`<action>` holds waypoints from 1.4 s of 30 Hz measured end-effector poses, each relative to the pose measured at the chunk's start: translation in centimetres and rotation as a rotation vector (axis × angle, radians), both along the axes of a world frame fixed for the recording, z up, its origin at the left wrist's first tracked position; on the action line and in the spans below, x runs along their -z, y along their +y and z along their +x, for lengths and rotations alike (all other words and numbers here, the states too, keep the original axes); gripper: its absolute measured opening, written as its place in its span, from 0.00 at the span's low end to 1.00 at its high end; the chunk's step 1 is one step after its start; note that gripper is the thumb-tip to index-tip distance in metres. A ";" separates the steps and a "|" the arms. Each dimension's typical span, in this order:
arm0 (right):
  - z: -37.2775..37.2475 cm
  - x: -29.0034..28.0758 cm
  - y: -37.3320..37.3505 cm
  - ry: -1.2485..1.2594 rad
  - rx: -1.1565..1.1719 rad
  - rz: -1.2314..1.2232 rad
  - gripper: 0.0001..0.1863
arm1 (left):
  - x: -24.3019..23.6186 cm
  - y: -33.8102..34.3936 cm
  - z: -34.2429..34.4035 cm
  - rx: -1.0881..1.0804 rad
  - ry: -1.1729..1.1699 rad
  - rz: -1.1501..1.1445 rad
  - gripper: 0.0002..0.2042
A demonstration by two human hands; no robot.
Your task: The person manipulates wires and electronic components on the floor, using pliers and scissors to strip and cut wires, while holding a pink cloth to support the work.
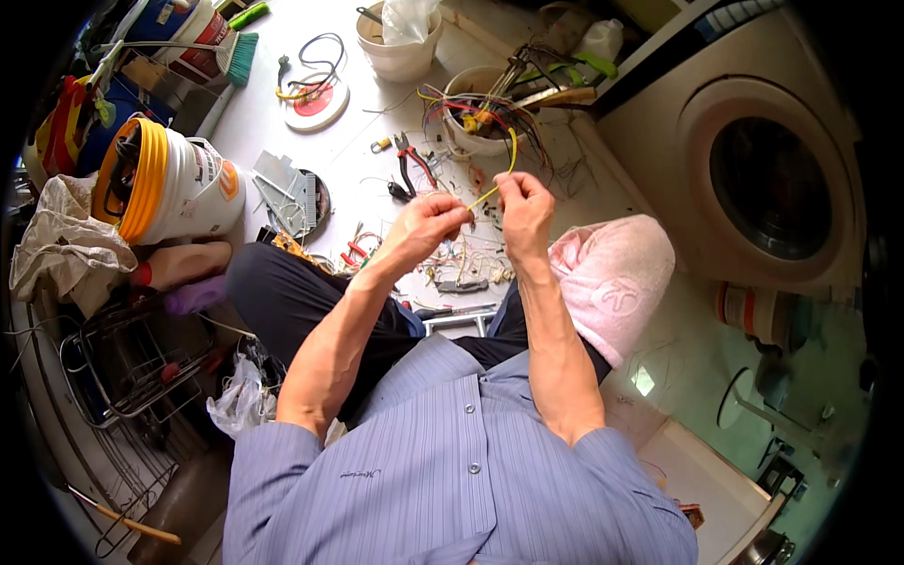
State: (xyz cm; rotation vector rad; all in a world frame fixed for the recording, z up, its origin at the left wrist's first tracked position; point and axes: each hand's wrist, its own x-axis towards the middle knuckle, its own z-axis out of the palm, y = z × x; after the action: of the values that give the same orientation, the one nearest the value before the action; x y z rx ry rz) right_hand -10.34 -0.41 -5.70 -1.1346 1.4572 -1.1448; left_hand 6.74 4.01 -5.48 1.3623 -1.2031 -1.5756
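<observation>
A yellow wire [488,194] runs between my two hands, then loops up from my right hand toward a white bucket of tangled wires [464,94]. My left hand [433,224] pinches the wire's lower end. My right hand [524,212] grips it higher up, a short way to the right. Beyond them lie red-and-black cutters [417,165]. Loose wire scraps and small parts [452,264] are strewn on the floor below my hands. A pink towel [621,282] covers my right knee.
At left stand a yellow-and-white bucket [198,188], a broom [237,61] and a wire rack [113,367]. Metal pieces [287,193] lie beside it. A coiled cable [311,89] on a round disc and another bucket [395,52] are behind. A washing machine [659,160] bounds the right.
</observation>
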 end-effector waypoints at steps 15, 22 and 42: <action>-0.4 3.0 -4.1 -0.694 0.270 0.153 0.05 | -1.2 1.1 4.3 -0.037 -0.360 -0.071 0.11; -1.6 13.8 -7.8 -0.258 0.330 0.196 0.07 | -0.6 0.5 8.2 -0.258 0.184 0.371 0.09; -0.8 29.0 10.4 1.139 -1.323 0.388 0.16 | -1.5 -3.9 12.3 -0.599 0.607 0.237 0.14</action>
State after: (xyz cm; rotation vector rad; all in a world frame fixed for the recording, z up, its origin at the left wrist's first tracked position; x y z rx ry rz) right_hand -11.13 10.01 -34.67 -2.0380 1.0783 0.7964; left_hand 19.06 0.14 -3.98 1.1099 -0.2173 -1.5353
